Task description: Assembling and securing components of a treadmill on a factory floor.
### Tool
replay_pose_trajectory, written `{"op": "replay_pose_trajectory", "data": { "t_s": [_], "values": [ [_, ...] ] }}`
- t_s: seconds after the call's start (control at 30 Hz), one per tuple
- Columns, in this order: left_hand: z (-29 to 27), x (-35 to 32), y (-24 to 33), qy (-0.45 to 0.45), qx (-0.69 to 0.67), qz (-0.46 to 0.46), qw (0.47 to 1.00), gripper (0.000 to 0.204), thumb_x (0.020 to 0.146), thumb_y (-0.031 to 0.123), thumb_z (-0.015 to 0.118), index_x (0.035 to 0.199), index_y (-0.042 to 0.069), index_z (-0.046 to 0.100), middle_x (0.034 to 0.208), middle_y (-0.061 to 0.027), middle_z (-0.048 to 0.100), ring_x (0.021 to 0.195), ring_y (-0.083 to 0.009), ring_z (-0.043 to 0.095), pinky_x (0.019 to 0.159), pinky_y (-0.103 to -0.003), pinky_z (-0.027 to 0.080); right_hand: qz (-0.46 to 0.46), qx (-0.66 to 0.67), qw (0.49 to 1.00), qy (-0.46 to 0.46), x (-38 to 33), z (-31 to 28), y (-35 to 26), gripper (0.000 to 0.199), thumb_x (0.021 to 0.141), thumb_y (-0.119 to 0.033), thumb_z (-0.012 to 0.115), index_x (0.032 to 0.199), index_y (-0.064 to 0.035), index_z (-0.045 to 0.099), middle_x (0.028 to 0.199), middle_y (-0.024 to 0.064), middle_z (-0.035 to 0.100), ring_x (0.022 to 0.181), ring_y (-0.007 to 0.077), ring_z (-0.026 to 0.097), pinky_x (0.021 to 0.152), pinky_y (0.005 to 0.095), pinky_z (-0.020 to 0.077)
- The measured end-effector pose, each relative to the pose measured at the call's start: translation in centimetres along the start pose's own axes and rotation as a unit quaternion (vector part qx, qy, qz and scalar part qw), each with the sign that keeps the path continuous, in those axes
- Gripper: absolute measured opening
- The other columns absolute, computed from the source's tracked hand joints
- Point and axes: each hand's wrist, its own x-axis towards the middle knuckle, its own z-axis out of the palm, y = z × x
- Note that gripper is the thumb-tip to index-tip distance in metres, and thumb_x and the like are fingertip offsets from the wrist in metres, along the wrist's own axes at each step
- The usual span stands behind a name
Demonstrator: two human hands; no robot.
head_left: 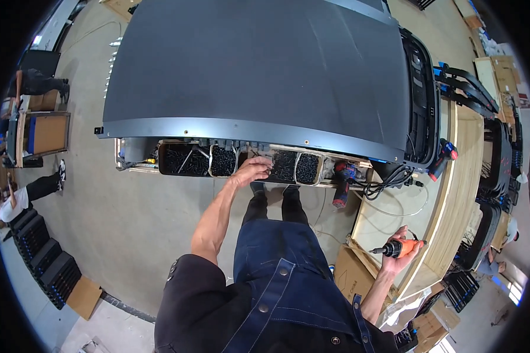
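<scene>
Dark grey panel (259,65) spans most of the view; its metal edge strip (235,127) faces the person, so the holes along it sit on the reachable side.

Row of bins (182,175) runs just below the strip, between it and the person. Reads as placed there for short reach. Leftmost one: small dark fasteners, with a silver tool (186,159) lying across them, probably parked where it's easy to spot. Next, a pale-rimmed tub (211,162) of black screws (223,161), presumably walled off so types don't mix.

Left hand (251,172) is over the row, just right of that tub. Fingers bent, partly closed, back of hand up, which suits reaching in from above. Can't tell if it has a screw; too small to see.

Right of it: more dark fasteners (284,166), then another tub (321,169), also filled with black ones.

Red-and-black driver (343,182) lies at the row's right end, base toward the person; looks set for an easy grab. Coiled black cable (388,183) bunched beside it.

Right hand (394,263) is wrapped round the orange driver (404,247), bit pointing left, by the wood-edged desk (388,217). Held well apart from the bins, likely to give the left hand room.

Far right: second red driver (447,154) by the panel's corner; can't tell what supports it.
</scene>
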Motion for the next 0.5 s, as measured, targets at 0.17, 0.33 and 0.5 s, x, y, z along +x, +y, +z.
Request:
{"op": "replay_pose_trajectory", "data": {
  "t_s": [0.17,0.33,0.5],
  "values": [
    [-0.9,0.1,0.0,-0.023,-0.112,-0.019,0.993,0.028,0.094,0.010,0.047,0.113,-0.001,0.065,0.103,-0.0110,0.068,0.083,-0.0190,0.064,0.074,-0.031,0.057,-0.083,-0.102,0.991,-0.019,-3.0,3.4,0.9,0.042,0.093,-0.038,0.072,0.104,-0.0002,0.058,0.124,0.0231,0.063,0.094,0.0307,0.071,0.080,0.0405,0.0599],
    [-1.4,0.4,-0.6,0.008,-0.165,-0.036,0.986,0.034,0.100,0.021,0.045,0.117,-0.002,0.063,0.104,-0.0122,0.067,0.079,-0.0180,0.062,0.072,-0.030,0.056,-0.186,-0.234,0.954,-0.030,-5.2,5.7,1.2,0.040,0.094,-0.031,0.072,0.114,-0.0017,0.054,0.123,0.0227,0.064,0.097,0.0275,0.069,0.085,0.0418,0.0592],
    [0.7,-1.0,-0.2,0.054,-0.121,0.013,0.991,0.037,0.106,0.023,0.049,0.131,-0.002,0.058,0.109,-0.0100,0.068,0.086,-0.0188,0.067,0.074,-0.030,0.056,-0.299,-0.402,0.856,-0.132,-7.4,9.0,3.9,0.049,0.092,-0.011,0.071,0.136,-0.0048,0.049,0.113,0.0159,0.063,0.095,0.0224,0.063,0.092,0.0378,0.0540]
  ]
}}
